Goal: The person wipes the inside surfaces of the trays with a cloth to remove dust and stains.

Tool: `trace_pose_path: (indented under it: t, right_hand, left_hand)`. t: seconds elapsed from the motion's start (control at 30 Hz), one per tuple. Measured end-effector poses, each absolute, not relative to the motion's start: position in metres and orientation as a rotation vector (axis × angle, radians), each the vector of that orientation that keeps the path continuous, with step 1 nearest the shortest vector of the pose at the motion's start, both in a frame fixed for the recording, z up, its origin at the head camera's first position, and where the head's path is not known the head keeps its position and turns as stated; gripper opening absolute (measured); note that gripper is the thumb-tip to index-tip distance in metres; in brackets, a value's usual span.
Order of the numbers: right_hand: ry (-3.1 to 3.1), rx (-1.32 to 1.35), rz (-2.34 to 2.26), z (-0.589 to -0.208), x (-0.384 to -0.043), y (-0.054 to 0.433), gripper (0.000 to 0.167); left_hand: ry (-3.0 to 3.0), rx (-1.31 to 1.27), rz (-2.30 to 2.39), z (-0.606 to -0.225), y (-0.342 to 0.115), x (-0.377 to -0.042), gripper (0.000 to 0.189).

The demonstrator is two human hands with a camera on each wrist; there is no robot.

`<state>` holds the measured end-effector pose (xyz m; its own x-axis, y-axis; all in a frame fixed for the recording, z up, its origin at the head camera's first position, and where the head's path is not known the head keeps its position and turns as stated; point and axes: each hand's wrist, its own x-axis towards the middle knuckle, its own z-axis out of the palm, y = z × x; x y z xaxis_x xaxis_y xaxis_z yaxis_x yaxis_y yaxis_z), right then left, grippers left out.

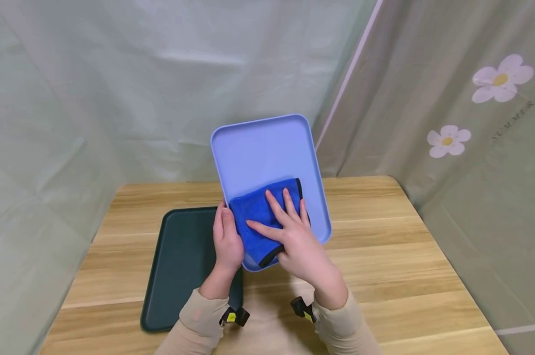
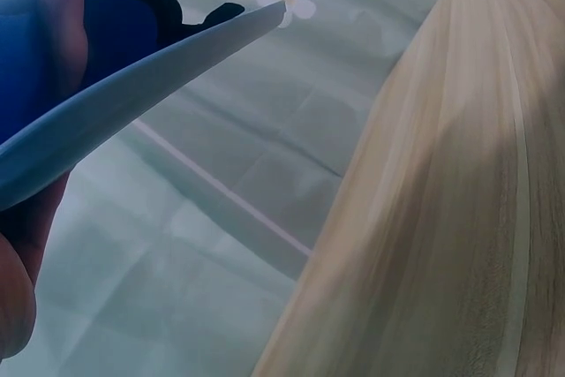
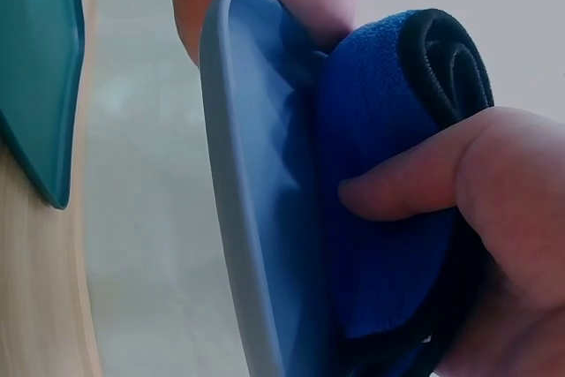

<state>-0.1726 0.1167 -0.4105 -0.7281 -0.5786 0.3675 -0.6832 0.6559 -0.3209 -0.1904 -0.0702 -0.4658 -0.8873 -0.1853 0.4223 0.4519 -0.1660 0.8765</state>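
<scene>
My left hand (image 1: 228,246) grips the left edge of a light blue rectangular tray (image 1: 267,153), its thumb along the rim and the other fingers partly hidden. The tray is held up at a tilt above the table. Against its lower inner face lies a folded blue cloth (image 1: 254,212) with black edging. With fingers spread and straight, my right hand (image 1: 298,241) presses the cloth onto the tray. Seen from the right wrist, the thumb (image 3: 406,174) lies along the side of the folded cloth, whose layers (image 3: 446,59) curl at the edge.
A dark green tray (image 1: 179,271) lies flat on the wooden table (image 1: 383,276), left of and partly behind my left hand and forearm. Pale curtains (image 1: 183,88) hang behind the table and along its sides, with white flowers printed on the right one.
</scene>
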Motion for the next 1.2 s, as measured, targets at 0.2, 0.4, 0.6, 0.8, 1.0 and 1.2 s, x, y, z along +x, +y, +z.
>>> trace_pose_path:
  t: [0.2,0.4,0.6,0.8,1.0,1.2]
  right_hand:
    - [-2.633,1.042,0.645,-0.411,-0.173,0.117,0.103]
    - [-2.623,1.061,0.668,-0.412,-0.174,0.118,0.103]
    - [-2.627,1.078,0.709,-0.41,-0.176,0.123,0.103]
    - [-2.64,1.045,0.735,-0.409,-0.178,0.129,0.106]
    - [-2.649,0.984,0.756,-0.408,-0.181,0.135,0.109]
    - [-2.661,0.931,0.762,-0.407,-0.184,0.144,0.109]
  left_hand:
    - [-1.687,-0.313,-2.107,-0.464,-0.069,-0.19,0.056]
    - [-1.691,-0.313,-2.099,-0.464,-0.072,-0.191,0.057]
    - [-1.691,-0.296,-2.072,-0.465,-0.072,-0.19,0.055]
    - [-1.699,-0.267,-2.039,-0.464,-0.072,-0.191,0.057]
    - [-1.696,-0.228,-2.03,-0.463,-0.075,-0.191,0.057]
    - [-1.69,-0.206,-2.03,-0.462,-0.074,-0.19,0.06]
